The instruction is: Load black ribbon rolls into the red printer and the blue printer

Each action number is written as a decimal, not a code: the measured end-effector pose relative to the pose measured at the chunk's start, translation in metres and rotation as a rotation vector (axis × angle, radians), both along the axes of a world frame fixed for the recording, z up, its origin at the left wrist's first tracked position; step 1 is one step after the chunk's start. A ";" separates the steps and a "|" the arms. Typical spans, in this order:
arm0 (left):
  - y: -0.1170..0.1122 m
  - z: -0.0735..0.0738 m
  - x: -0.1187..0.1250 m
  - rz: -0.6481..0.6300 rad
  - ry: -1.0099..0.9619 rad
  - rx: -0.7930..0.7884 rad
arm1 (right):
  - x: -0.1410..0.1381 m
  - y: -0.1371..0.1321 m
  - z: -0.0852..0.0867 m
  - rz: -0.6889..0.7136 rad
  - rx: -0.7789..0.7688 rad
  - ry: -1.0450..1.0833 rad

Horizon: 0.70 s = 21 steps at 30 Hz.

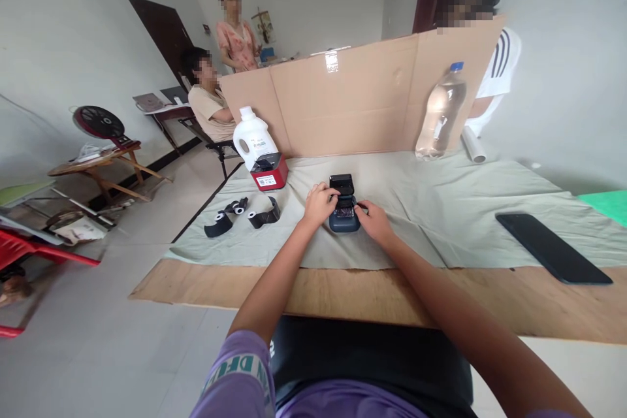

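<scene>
A small dark blue label printer (345, 221) sits on the cloth in front of me, its black lid (341, 183) raised. Inside its bay a dark, shiny part shows, too small to make out. My left hand (321, 203) grips the printer's left side, with fingertips near the lid hinge. At the right side, the bent thumb and fingers of my right hand (372, 219) hold the printer's edge. To the left lie several black rolls with white cores, among them a partly unwound roll (264, 214) and another black roll (218, 225).
Behind the rolls stand a red and black box (269, 173) and a white jug (253, 137). A cardboard panel (347, 104) spans the table's back, with a clear bottle (441, 114) before it. A phone (552, 247) lies at right. Several people are beyond the panel.
</scene>
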<state>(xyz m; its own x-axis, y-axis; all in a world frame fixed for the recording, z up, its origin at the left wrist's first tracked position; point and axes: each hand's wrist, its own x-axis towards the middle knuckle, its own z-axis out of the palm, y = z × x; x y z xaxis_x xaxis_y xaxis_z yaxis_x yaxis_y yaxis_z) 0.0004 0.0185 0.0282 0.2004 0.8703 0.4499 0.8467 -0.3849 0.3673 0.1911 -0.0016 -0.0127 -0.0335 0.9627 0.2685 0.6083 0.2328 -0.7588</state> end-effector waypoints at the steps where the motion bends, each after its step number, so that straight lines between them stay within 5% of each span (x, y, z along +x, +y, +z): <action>1: -0.004 -0.002 -0.004 -0.054 -0.031 0.013 | 0.000 0.000 0.000 -0.001 0.000 0.000; 7: -0.026 -0.012 -0.019 -0.371 -0.022 0.003 | 0.000 -0.002 0.000 -0.001 -0.017 0.010; 13: -0.030 -0.015 -0.018 -0.359 0.004 0.034 | 0.004 0.016 0.003 -0.039 -0.052 0.128; 21: -0.039 -0.008 -0.021 -0.349 0.078 0.033 | 0.002 0.067 0.029 0.017 -0.137 0.436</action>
<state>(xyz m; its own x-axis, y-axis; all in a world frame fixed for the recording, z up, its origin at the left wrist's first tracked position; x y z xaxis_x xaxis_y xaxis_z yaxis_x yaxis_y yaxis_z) -0.0201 -0.0200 0.0205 0.5183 0.7284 0.4481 0.6870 -0.6667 0.2890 0.1930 0.0651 0.0164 0.0386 0.9907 0.1308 0.2222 0.1191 -0.9677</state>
